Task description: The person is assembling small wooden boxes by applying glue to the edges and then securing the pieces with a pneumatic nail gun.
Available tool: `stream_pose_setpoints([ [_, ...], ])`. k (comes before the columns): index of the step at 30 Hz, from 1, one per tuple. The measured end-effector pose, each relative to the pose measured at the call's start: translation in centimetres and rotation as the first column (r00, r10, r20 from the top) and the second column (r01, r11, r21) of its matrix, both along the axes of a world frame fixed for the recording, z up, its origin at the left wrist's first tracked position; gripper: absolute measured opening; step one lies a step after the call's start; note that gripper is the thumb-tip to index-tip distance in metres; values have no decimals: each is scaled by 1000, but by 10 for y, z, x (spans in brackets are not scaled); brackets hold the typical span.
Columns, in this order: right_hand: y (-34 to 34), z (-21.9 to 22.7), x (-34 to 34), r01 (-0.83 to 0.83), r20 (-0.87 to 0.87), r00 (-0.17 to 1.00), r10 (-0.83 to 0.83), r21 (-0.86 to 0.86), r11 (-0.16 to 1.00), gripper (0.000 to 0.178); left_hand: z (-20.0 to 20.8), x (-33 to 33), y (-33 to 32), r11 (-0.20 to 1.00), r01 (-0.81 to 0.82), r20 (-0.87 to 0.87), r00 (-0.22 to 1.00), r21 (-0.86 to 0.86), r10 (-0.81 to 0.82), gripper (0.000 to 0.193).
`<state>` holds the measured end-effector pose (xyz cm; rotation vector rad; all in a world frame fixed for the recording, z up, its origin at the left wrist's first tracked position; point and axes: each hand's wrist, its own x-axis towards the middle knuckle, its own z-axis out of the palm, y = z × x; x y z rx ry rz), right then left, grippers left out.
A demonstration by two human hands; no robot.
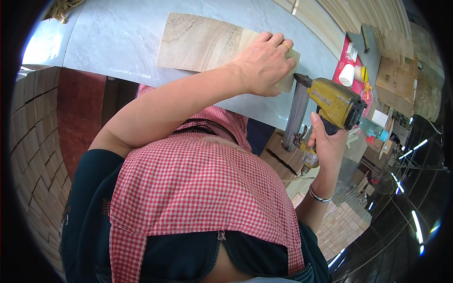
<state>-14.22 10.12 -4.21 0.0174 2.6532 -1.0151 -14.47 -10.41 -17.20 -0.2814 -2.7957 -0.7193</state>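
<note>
A thin, light wooden board (pixel 200 43) with brown grain lies on the grey marble-patterned table. Across its right end bends my left hand (pixel 264 63), fingers curled at the far side and thumb by the near edge, gripping the board. My right hand (pixel 328 141) is wrapped round the handle of a yellow and black nail gun (pixel 332 96). The gun's nose is just right of the board's right end, and its grey magazine slants down toward me. The nose seems apart from the wood. Part of the handle is hidden by my fingers.
The marble-patterned table (pixel 118 35) has its near edge in front of my checked apron. Stacked wood pieces (pixel 40 127) rise at the left. Long wooden strips (pixel 373 16), a cardboard box (pixel 394 82), a white spool (pixel 347 75) and a blue-capped bottle (pixel 373 129) are at the right.
</note>
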Motion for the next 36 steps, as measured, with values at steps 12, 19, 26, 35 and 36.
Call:
stream_pose_setpoints([
  [12, 0, 18, -23, -42, 122, 992, 36, 52, 998, 22, 0, 1, -2, 1000, 15, -4, 1000, 27, -14, 49],
  [19, -22, 25, -41, -17, 66, 998, 8, 139, 990, 20, 0, 0, -2, 1000, 14, -3, 1000, 25, -14, 50],
  [26, -19, 10, -60, -130, 67, 989, 129, 9, 991, 19, 0, -1, -2, 999, 17, 3, 1000, 41, -17, 50],
  [35, -20, 18, -69, -166, 142, 977, 157, 55, 985, 20, 8, 4, -5, 999, 34, 73, 997, 20, -35, 64],
  [36, -21, 19, -69, -162, 143, 978, 152, 63, 985, 20, 9, 7, -7, 1000, 27, 60, 998, -13, -26, 67],
])
